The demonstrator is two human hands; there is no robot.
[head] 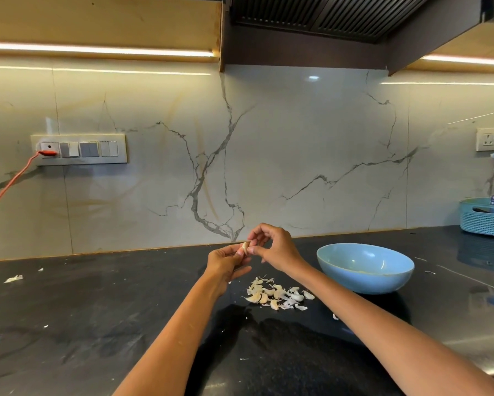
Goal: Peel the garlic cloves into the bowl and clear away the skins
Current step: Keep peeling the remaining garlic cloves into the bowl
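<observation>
Both hands [247, 254] pinch clove [245, 247] above counter [97, 310], left of bowl [365, 268].

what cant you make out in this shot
Head view only:
- Garlic clove: mostly covered by the left hand and right hand, so how much skin remains is unclear.
- Blue bowl: near wall hides its bottom and any contents.
- Teal basket: cut off by the right edge.

Your left hand [227, 260] and right hand [271, 247] are raised together far ahead of you, arms outstretched, fingers curled, fingertips pinching between them.
</observation>
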